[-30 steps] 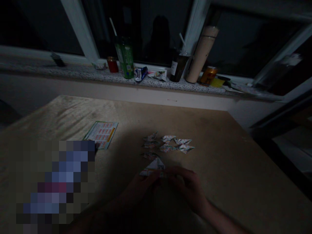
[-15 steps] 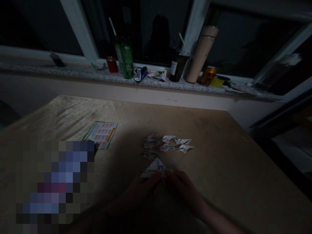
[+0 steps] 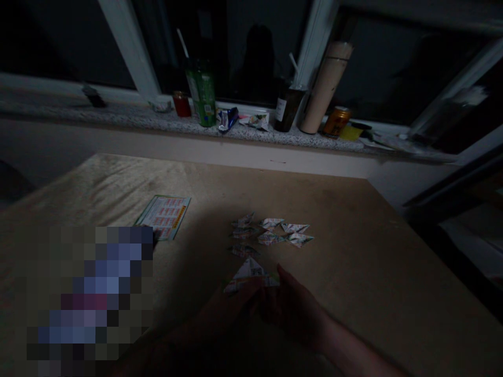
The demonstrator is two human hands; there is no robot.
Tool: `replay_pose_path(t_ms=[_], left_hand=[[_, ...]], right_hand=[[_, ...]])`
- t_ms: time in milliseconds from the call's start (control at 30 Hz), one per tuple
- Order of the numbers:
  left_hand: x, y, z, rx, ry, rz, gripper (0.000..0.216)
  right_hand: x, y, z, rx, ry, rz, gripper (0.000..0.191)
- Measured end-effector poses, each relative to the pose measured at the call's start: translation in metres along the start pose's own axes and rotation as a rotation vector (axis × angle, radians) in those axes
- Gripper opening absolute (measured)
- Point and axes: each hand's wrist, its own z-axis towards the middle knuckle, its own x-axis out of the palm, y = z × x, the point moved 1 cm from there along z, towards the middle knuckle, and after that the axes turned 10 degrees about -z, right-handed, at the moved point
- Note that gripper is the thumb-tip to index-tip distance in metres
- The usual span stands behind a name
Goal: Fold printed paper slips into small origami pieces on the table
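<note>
A printed paper (image 3: 247, 271), folded into a triangle with a band along its lower edge, is held up over the table. My left hand (image 3: 236, 303) is closed on its lower left edge, thumb on the near side. At the right corner, my right hand (image 3: 296, 306) touches the paper; its thumb points up beside the corner and its other fingers curl below, dim in shadow. Just beyond lie several small folded paper pieces (image 3: 271, 239), pointed at the ends, in loose rows.
A printed sheet (image 3: 167, 214) lies left on the table (image 3: 334, 209), near a blurred-out bluish object (image 3: 102, 283). On the windowsill (image 3: 133, 120) stand a green container (image 3: 205, 99), a red jar (image 3: 181, 104), a dark cup (image 3: 288, 110), a pink flask (image 3: 327, 86) and an orange can (image 3: 337, 122).
My right thumb has lifted off the paper's right side, and the hand has shifted slightly outward, showing more of that corner. The paper has tilted a little. My left hand stays on it.
</note>
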Motion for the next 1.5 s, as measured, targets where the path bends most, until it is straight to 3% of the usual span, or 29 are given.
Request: replay_pose_path(t_ms=[100,300,500,633,767,867,967,1067,1167,1400,1500], left_hand=[[0.001,0.001,-0.001,-0.012,-0.002,-0.015,0.044],[0.002,-0.001,-0.004,-0.069,-0.066,-0.043,0.039],[0.001,0.0,-0.002,-0.05,-0.041,0.033,0.043],[0.001,0.002,-0.001,-0.025,-0.003,0.013,0.041],[0.0,0.003,0.0,-0.001,0.024,0.049,0.042],[-0.001,0.002,-0.002,-0.011,0.055,0.071,0.043],[-0.002,0.002,-0.003,-0.027,0.06,0.058,0.043],[-0.001,0.002,-0.003,-0.042,0.051,0.016,0.044],[0.001,0.002,-0.003,-0.039,0.038,-0.006,0.047],[-0.001,0.002,-0.003,0.024,0.064,0.026,0.048],[0.0,0.0,-0.002,0.03,0.061,0.029,0.049]], right_hand=[[0.0,-0.002,0.001,0.072,0.082,0.134,0.047],[0.003,-0.002,-0.002,0.113,0.05,0.207,0.028],[0.002,-0.001,-0.002,0.101,0.068,0.153,0.046],[0.0,-0.004,-0.003,0.068,-0.066,0.045,0.04],[-0.003,-0.003,-0.004,-0.082,-0.174,-0.243,0.04],[-0.006,0.005,-0.005,-0.277,-0.274,-0.695,0.042],[-0.008,0.013,-0.008,-0.438,-0.292,-1.092,0.042],[-0.007,0.018,-0.011,-0.489,-0.303,-1.249,0.042],[-0.004,0.02,-0.012,-0.47,-0.248,-1.215,0.042],[0.002,0.018,-0.008,-0.338,-0.135,-0.824,0.046],[0.001,0.018,-0.008,-0.321,-0.103,-0.8,0.043]])
